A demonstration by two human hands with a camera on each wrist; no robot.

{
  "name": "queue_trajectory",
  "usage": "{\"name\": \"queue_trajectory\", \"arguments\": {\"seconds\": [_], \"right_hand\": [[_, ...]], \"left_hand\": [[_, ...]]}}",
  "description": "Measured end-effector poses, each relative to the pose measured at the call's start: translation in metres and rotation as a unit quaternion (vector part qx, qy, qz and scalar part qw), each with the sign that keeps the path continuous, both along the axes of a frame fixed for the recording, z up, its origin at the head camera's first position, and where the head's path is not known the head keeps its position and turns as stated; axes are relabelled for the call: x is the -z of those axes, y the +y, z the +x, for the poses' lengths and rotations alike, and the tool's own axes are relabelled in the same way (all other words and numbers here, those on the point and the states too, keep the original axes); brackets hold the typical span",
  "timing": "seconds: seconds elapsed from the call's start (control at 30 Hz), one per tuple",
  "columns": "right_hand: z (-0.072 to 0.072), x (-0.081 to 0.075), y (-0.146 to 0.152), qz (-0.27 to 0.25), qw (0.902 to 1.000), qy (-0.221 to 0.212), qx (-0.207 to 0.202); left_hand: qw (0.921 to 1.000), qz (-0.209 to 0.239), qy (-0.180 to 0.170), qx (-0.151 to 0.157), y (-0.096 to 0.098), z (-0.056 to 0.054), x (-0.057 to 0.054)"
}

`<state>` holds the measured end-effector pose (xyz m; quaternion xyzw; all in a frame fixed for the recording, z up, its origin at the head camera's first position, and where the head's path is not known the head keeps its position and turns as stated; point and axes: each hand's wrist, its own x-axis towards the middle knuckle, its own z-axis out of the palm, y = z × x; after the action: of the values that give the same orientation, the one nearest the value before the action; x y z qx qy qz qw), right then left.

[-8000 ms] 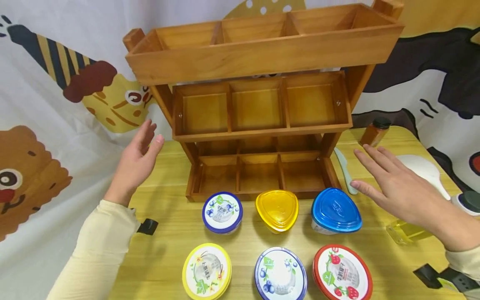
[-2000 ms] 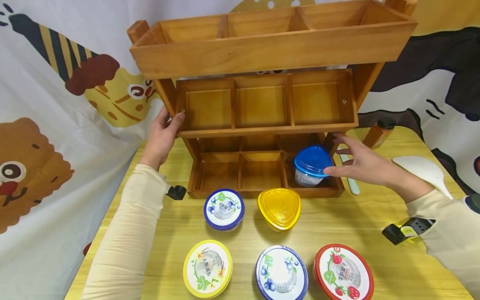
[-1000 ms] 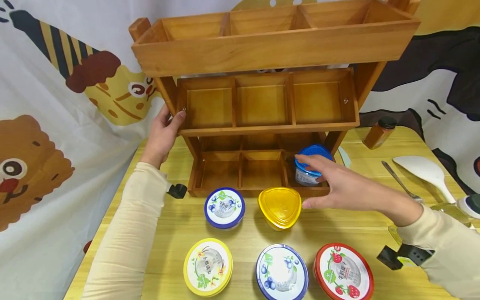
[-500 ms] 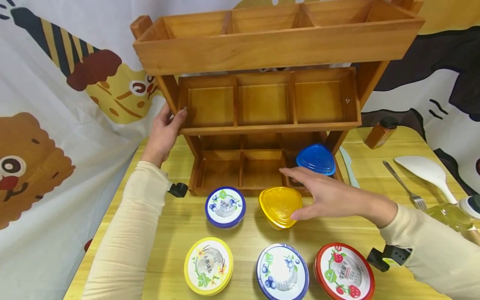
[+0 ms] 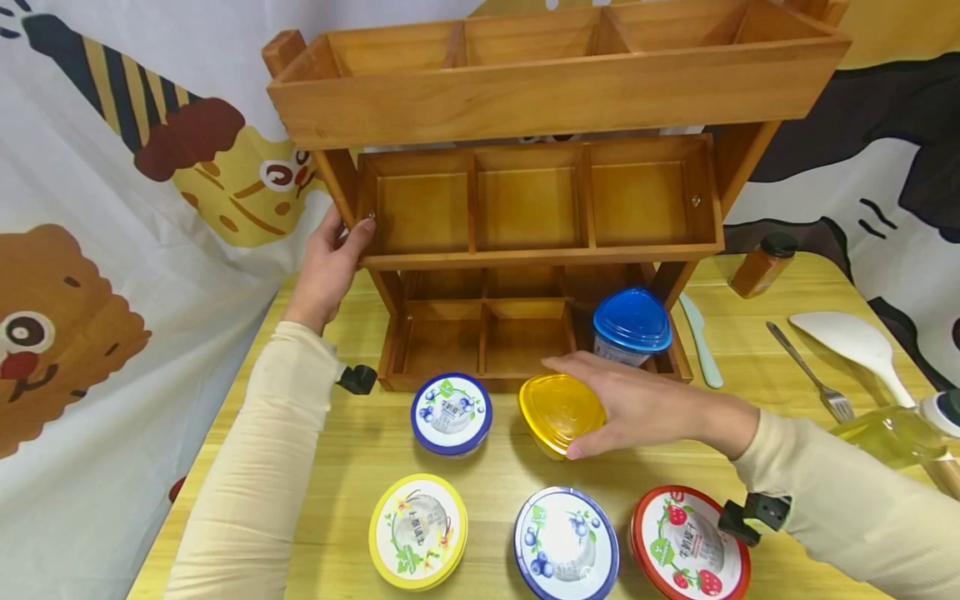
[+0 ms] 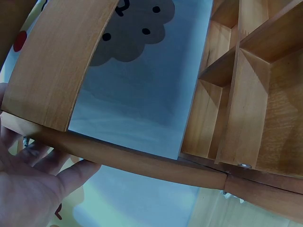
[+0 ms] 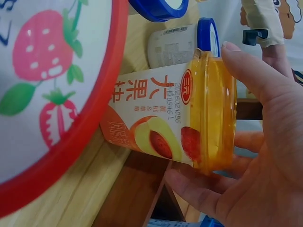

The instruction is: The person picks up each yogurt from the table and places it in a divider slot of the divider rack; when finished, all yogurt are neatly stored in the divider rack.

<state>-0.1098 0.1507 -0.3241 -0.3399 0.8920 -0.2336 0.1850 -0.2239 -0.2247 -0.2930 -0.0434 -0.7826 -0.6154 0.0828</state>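
Woodgrain table [image 5: 347, 454], wooden rack [image 5: 536, 256] — printed cloth [image 5: 187, 300] behind

L arm [image 5: 251, 458] is stretched fwd. L hand [image 5: 330, 265] is up high, thumb [image 5: 358, 237] in front, fingers bent. R arm [image 5: 840, 500] reaches in from the R side. R hand [image 5: 626, 407] is lower, w/ thumb near & bent fingers farther off. Cream sleeves end nr both wrists.
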Motion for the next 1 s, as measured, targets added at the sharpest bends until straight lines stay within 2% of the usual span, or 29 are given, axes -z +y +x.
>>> {"name": "queue_trajectory", "arguments": {"seconds": [0.4,0.73,1.0], "right_hand": [[-0.0012,0.0071,-0.0040,-0.009,0.9998,0.011,-0.016],[-0.0017,0.0090,-0.0048,-0.023,0.9996,0.011,-0.014],[-0.0015,-0.0006,-0.0053,-0.019,0.9997,0.017,0.006]], "left_hand": [[1.0000,-0.005,-0.002,-0.003,-0.0005,0.0003,0.0006],[1.0000,0.002,-0.002,0.001,0.0000,0.0002,-0.0003],[1.0000,0.001,-0.002,0.001,-0.0005,0.0002,0.0001]]}}
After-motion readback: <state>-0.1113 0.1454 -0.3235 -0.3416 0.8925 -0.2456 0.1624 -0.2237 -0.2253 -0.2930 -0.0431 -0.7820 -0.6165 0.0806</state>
